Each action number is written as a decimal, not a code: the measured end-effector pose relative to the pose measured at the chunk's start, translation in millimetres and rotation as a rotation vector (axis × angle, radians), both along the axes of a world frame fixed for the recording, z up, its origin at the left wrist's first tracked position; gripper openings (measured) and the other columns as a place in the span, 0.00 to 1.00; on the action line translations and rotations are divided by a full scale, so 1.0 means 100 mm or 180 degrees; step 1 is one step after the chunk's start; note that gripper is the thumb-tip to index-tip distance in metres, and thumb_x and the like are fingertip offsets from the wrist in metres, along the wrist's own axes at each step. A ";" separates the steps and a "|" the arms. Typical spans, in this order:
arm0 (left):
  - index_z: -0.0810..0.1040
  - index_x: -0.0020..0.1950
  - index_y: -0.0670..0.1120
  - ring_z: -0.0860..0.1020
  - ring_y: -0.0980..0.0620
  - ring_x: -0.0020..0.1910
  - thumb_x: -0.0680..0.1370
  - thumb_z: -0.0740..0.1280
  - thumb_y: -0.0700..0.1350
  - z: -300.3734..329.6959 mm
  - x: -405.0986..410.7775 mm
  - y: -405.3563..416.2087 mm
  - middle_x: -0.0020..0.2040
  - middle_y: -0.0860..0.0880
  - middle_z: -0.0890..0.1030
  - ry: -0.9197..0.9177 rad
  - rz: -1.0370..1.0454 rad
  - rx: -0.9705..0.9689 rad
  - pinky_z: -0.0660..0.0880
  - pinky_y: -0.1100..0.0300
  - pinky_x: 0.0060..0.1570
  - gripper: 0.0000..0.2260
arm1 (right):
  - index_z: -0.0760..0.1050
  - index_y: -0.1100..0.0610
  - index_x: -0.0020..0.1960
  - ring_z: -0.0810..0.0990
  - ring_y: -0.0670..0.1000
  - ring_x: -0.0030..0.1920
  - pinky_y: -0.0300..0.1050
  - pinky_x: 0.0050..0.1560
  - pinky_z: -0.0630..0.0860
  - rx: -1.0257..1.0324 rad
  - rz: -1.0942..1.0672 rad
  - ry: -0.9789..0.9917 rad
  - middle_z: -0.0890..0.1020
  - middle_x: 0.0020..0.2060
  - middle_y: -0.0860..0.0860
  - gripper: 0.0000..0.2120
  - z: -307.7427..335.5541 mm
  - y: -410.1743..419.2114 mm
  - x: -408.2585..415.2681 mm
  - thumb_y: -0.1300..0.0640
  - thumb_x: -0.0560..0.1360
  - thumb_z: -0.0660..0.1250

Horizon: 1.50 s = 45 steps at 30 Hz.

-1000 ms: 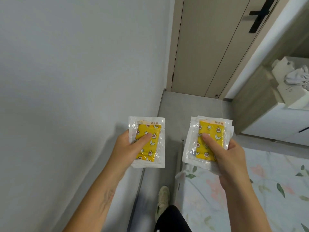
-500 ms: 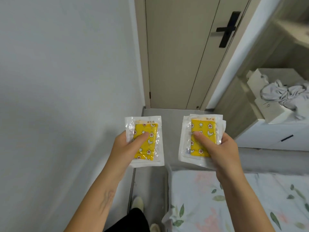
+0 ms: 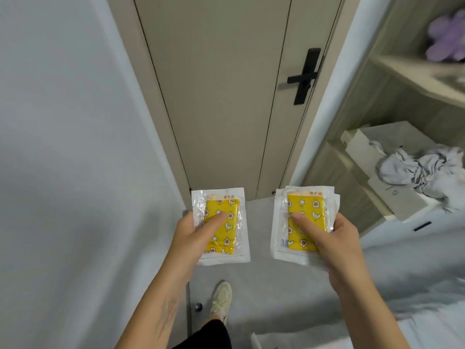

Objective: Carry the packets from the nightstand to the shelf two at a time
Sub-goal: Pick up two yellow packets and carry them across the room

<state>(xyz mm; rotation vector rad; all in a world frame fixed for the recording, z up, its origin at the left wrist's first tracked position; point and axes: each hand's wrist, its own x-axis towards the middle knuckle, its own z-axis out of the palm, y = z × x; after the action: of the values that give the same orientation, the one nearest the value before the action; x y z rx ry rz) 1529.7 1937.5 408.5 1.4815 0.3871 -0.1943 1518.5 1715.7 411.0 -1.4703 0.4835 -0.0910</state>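
Two clear-plastic packets, yellow star/moon-print insert inside each. Left packet (image 3: 221,226) flat, face-up, upright. Right packet (image 3: 303,222) same pose, another packet's edges showing behind it.

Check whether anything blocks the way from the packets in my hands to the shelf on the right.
Nothing visible blocks it. The left hand and right hand each hold clear plastic packets with yellow patterned inserts. The pale wooden shelf stands open on the right, across bare grey floor.
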 end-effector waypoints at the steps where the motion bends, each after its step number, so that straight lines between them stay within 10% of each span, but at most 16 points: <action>1: 0.82 0.52 0.48 0.85 0.53 0.42 0.76 0.70 0.43 0.04 0.31 0.02 0.44 0.51 0.86 -0.0030 -0.0117 0.0013 0.79 0.62 0.35 0.06 | 0.81 0.57 0.45 0.85 0.49 0.37 0.42 0.36 0.82 0.0023 -0.0121 -0.0014 0.87 0.38 0.52 0.09 0.01 0.03 0.24 0.60 0.67 0.77; 16: 0.82 0.52 0.46 0.85 0.51 0.43 0.76 0.70 0.42 0.38 2.70 -1.05 0.45 0.49 0.86 0.0001 -0.1415 -0.0148 0.81 0.56 0.40 0.06 | 0.82 0.59 0.46 0.86 0.49 0.36 0.39 0.33 0.80 0.0151 -0.1398 0.0007 0.87 0.38 0.53 0.09 0.36 -0.65 1.82 0.60 0.68 0.77; 36: 0.73 0.59 0.57 0.83 0.58 0.47 0.76 0.70 0.41 0.56 3.80 -4.71 0.50 0.56 0.84 -0.0261 -0.3047 -0.0395 0.80 0.62 0.43 0.16 | 0.80 0.61 0.50 0.85 0.51 0.36 0.40 0.33 0.80 0.0264 -0.2308 -0.0445 0.86 0.40 0.56 0.15 0.82 -3.53 2.23 0.52 0.68 0.70; 41: 0.78 0.59 0.52 0.82 0.50 0.54 0.78 0.67 0.49 0.64 4.01 -5.34 0.52 0.51 0.85 -0.0076 -0.3137 -0.0421 0.75 0.44 0.61 0.11 | 0.79 0.60 0.55 0.86 0.51 0.41 0.41 0.37 0.80 0.0258 -0.2248 -0.0497 0.87 0.44 0.55 0.15 0.86 -4.02 2.69 0.52 0.73 0.66; 45: 0.78 0.62 0.51 0.82 0.46 0.54 0.71 0.66 0.66 0.74 4.20 -5.75 0.55 0.48 0.84 0.0321 -0.3013 -0.0545 0.76 0.44 0.60 0.27 | 0.77 0.55 0.59 0.86 0.52 0.48 0.47 0.46 0.81 0.0245 -0.2252 -0.0470 0.86 0.48 0.53 0.19 0.83 -4.32 3.00 0.46 0.73 0.65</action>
<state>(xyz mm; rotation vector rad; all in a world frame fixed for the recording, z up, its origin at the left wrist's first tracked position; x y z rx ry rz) 1949.7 1362.8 482.8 1.3881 -0.2787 -1.0277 1818.4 1283.9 494.0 -1.1498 0.8566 -0.7261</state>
